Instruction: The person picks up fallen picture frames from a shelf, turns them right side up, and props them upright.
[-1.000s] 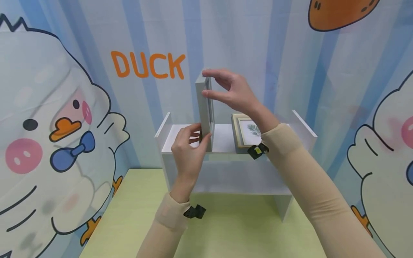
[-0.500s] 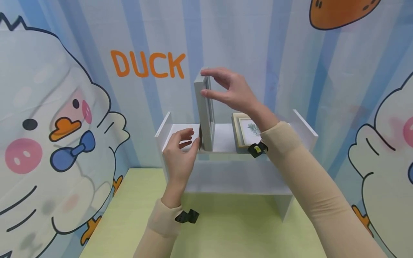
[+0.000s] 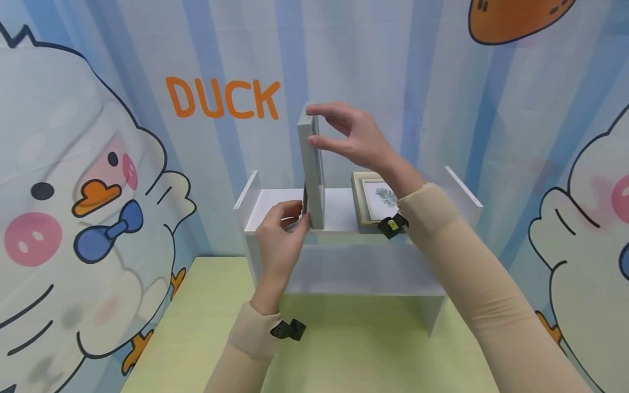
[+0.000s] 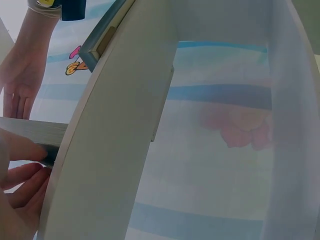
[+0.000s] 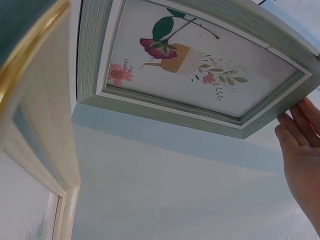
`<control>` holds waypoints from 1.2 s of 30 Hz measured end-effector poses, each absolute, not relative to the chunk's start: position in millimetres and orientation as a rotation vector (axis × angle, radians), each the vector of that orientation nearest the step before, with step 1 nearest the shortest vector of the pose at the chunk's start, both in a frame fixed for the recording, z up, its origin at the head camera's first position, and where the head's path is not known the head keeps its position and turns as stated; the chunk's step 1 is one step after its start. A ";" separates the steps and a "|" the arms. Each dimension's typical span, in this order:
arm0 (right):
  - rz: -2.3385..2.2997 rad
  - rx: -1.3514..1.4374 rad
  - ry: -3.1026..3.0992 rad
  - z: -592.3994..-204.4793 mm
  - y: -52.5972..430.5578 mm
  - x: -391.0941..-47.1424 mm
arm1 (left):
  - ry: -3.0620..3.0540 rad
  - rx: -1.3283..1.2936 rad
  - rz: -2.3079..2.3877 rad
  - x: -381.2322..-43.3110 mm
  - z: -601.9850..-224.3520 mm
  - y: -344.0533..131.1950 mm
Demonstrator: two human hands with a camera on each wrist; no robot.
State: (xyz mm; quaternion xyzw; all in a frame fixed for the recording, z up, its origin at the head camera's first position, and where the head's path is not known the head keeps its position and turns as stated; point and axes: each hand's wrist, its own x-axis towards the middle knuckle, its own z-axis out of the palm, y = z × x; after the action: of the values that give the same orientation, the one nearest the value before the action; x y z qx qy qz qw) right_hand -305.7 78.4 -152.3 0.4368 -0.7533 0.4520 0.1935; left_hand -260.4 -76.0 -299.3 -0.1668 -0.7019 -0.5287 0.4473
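A grey-green picture frame point(image 3: 310, 174) stands upright, edge toward me, on the top board of a white shelf point(image 3: 363, 267). In the right wrist view its front shows pressed flowers under a pale rim point(image 5: 160, 114). My right hand point(image 3: 361, 136) holds the frame's upper part, fingertips at the top and thumb lower on the near edge. My left hand point(image 3: 282, 240) is low behind the frame. Its thumb and fingers pinch a dark piece point(image 4: 49, 154) on the frame's back, partly hidden by the shelf board in the left wrist view.
A cream frame with a leaf picture point(image 3: 375, 202) lies on the shelf's right, atop a grey-green one. Low side panels point(image 3: 462, 188) rise at both shelf ends. The shelf stands on a pale yellow-green table point(image 3: 363, 344), with a cartoon duck curtain point(image 3: 363, 54) behind.
My left hand let go of the frame's lower edge, drew left, then came back right to the dark piece behind it. The frame turned slightly, showing less of its front. My right hand stayed.
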 end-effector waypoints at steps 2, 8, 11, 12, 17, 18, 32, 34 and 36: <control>1.268 1.228 -2.116 -152.0 77.3 -306.1 | -1.731 -0.416 -1.318 -257.4 -296.5 -75.4; 1.257 1.261 -2.109 -150.7 71.9 -307.5 | -1.705 -0.418 -1.305 -259.2 -297.1 -80.2; 1.251 1.277 -2.105 -150.4 69.4 -308.1 | -1.699 -0.404 -1.298 -260.1 -298.1 -83.4; 1.249 1.279 -2.105 -150.3 68.8 -308.1 | -1.699 -0.395 -1.296 -260.6 -298.4 -84.8; 1.255 1.286 -2.100 -150.0 65.3 -308.2 | -1.705 -0.372 -1.291 -271.4 -305.1 -95.0; 1.253 1.287 -2.100 -150.1 64.4 -308.1 | -1.711 -0.367 -1.293 -274.6 -307.6 -97.8; 1.155 1.365 -2.074 -152.1 48.4 -305.7 | -1.788 -0.254 -1.213 -278.6 -317.4 -121.4; 1.158 1.374 -2.065 -152.3 46.8 -305.5 | -1.788 -0.233 -1.193 -278.3 -317.5 -123.4; 1.170 1.379 -2.067 -152.3 45.2 -305.1 | -1.790 -0.214 -1.161 -278.0 -317.9 -125.2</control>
State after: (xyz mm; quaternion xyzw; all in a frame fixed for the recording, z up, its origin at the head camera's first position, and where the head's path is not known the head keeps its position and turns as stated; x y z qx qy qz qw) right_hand -305.1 45.2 -152.3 0.4925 -0.7379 0.4176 0.1964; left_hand -278.0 -125.2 -317.9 -0.0878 -0.7331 -0.4754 0.4783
